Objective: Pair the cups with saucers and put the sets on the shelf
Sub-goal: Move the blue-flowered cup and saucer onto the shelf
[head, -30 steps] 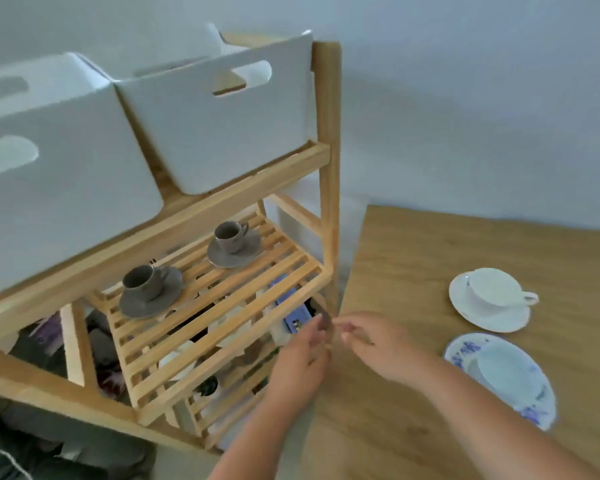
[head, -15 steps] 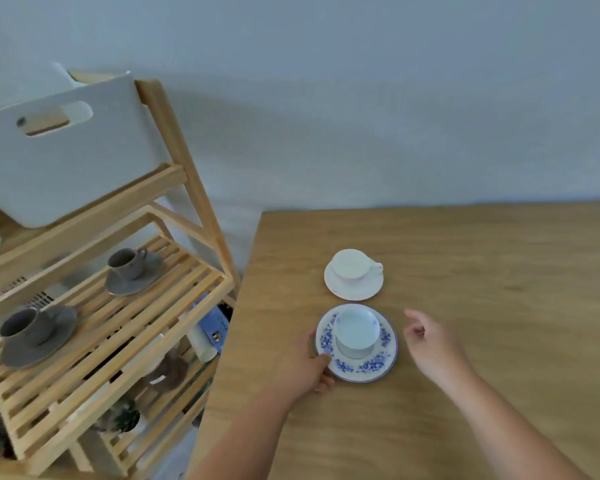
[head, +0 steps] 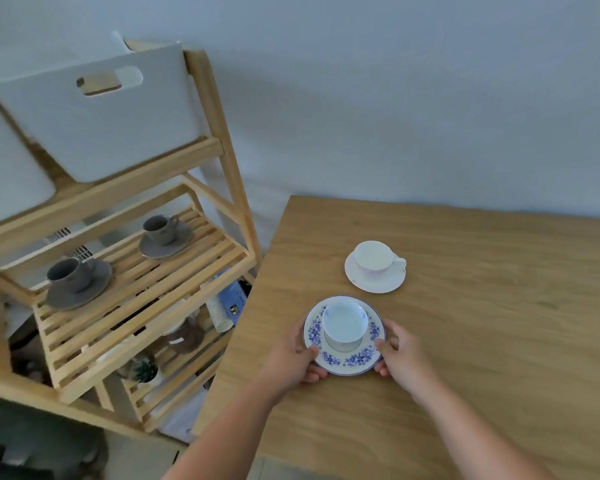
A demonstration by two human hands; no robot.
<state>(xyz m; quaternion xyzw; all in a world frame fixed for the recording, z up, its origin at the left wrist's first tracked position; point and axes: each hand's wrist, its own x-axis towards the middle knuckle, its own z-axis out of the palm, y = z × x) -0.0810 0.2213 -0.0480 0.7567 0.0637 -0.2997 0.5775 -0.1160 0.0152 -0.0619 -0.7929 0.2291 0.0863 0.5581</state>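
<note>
Grey sets, 2 of them, already stand on the shelf, left of the table. On the table's near-left part, the left hand and right hand grasp the blue-flowered saucer bearing its cup; I judge a level lift toward the shelf comes next.

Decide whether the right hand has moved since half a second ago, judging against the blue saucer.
Yes. The right hand has moved left to the blue saucer and now grips its right rim; before, it hovered apart from it.
</note>
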